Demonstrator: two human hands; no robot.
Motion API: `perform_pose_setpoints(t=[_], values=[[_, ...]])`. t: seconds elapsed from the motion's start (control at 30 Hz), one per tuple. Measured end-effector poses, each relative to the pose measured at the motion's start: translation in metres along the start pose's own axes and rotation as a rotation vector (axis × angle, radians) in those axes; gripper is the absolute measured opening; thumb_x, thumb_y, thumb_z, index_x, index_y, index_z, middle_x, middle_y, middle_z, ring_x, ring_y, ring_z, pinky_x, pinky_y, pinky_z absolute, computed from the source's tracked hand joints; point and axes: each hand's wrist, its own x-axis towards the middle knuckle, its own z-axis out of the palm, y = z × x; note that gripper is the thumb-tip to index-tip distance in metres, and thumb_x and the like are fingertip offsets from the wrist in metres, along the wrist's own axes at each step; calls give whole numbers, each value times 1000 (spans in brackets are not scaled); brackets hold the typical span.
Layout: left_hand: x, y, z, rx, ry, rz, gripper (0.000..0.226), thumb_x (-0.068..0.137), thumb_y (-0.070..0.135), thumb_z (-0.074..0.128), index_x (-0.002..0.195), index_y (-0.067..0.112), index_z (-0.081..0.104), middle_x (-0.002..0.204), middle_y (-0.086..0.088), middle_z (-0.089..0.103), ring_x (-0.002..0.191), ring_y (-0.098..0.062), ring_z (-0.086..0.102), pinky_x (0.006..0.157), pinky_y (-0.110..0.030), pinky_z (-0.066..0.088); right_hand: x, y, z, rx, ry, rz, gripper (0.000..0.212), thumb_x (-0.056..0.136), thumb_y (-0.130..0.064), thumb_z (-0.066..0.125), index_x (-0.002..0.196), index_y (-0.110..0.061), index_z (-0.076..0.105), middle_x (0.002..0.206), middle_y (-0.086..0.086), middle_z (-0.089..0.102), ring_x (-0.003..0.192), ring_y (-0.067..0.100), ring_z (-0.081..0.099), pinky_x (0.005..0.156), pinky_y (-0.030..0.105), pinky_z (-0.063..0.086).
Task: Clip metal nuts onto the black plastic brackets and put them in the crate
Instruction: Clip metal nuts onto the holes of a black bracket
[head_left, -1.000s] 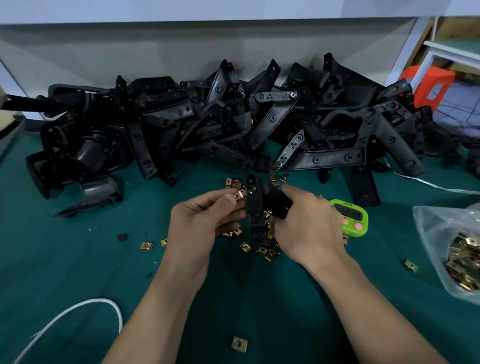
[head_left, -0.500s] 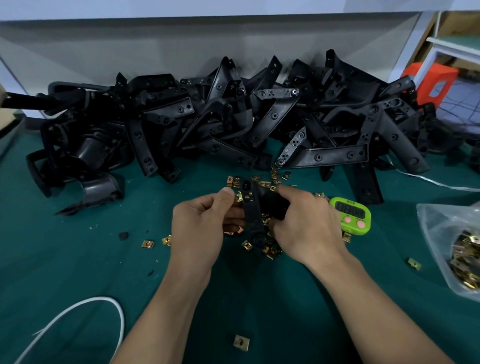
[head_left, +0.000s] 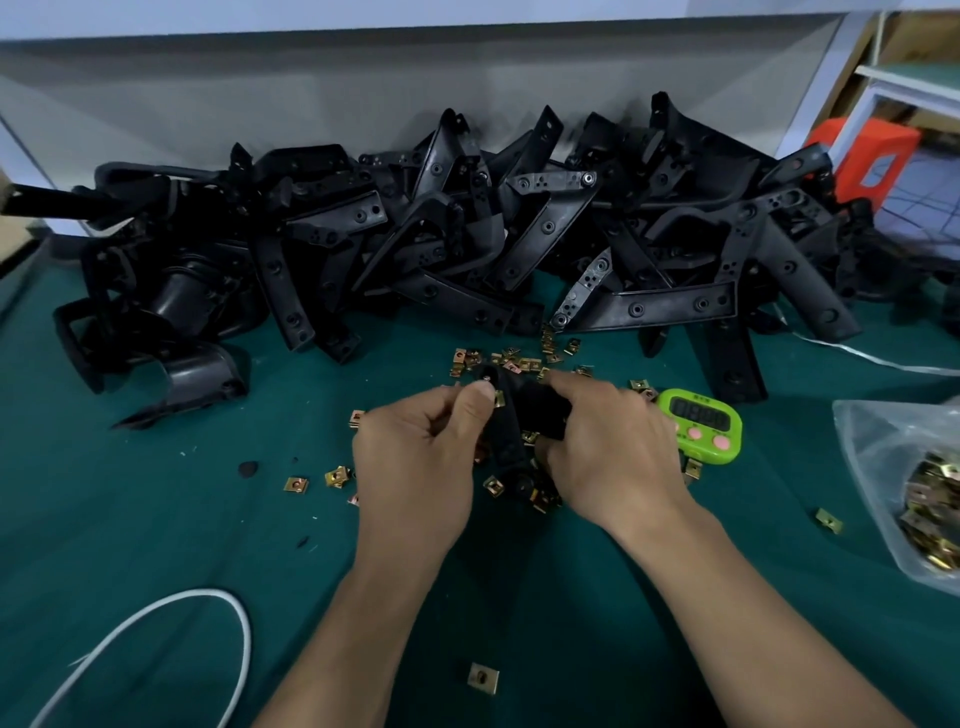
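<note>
A black plastic bracket (head_left: 511, 436) stands roughly upright between my hands over the green mat. My right hand (head_left: 608, 452) grips its right side. My left hand (head_left: 421, 457) pinches a brass metal nut (head_left: 498, 399) with thumb and forefinger against the bracket's left edge near the top. Loose brass nuts (head_left: 514, 358) lie scattered on the mat behind and under my hands. A big heap of black brackets (head_left: 467, 249) fills the back of the table. No crate is in view.
A green digital timer (head_left: 701, 423) sits just right of my right hand. A clear bag of nuts (head_left: 924, 493) lies at the right edge. A white cable (head_left: 156, 623) loops at the lower left. One stray nut (head_left: 483, 678) lies near my forearms. A red stool (head_left: 857, 156) stands beyond the table.
My left thumb has pushed the nut further onto the bracket's upper left edge. Both hands and the bracket have shifted slightly; nothing was let go.
</note>
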Motion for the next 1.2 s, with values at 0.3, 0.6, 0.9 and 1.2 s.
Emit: perform_pose_setpoints(t=[0.3, 0.6, 0.9, 1.2], values=[[5, 3, -12, 235, 8, -16, 25, 92, 20, 68, 86, 43, 77, 72, 24, 73, 63, 3, 65, 58, -9, 47, 7, 8, -3, 95, 147, 182, 19, 78, -30, 69, 87, -28, 52, 73, 0, 65, 72, 36, 59, 61, 37, 38], [0, 11, -22, 879, -373, -11, 20, 77, 54, 77, 97, 49, 75, 90, 27, 63, 83, -6, 56, 74, -26, 46, 7, 8, -1, 107, 133, 194, 17, 77, -27, 68, 90, -29, 57, 73, -2, 65, 69, 34, 54, 61, 36, 40], [-7, 4, -6, 819, -187, 89, 29, 87, 47, 68, 72, 22, 74, 57, 6, 62, 60, -19, 60, 60, -30, 48, 7, 8, 0, 114, 126, 189, 20, 76, -29, 69, 92, -29, 58, 75, -1, 67, 73, 35, 58, 61, 37, 43], [6, 1, -9, -49, -32, -317, 24, 74, 15, 77, 88, 35, 81, 68, -3, 75, 66, -21, 75, 76, -38, 63, 8, 8, 2, 114, 125, 193, 19, 75, -30, 68, 89, -30, 56, 73, -1, 65, 68, 31, 48, 59, 36, 37]])
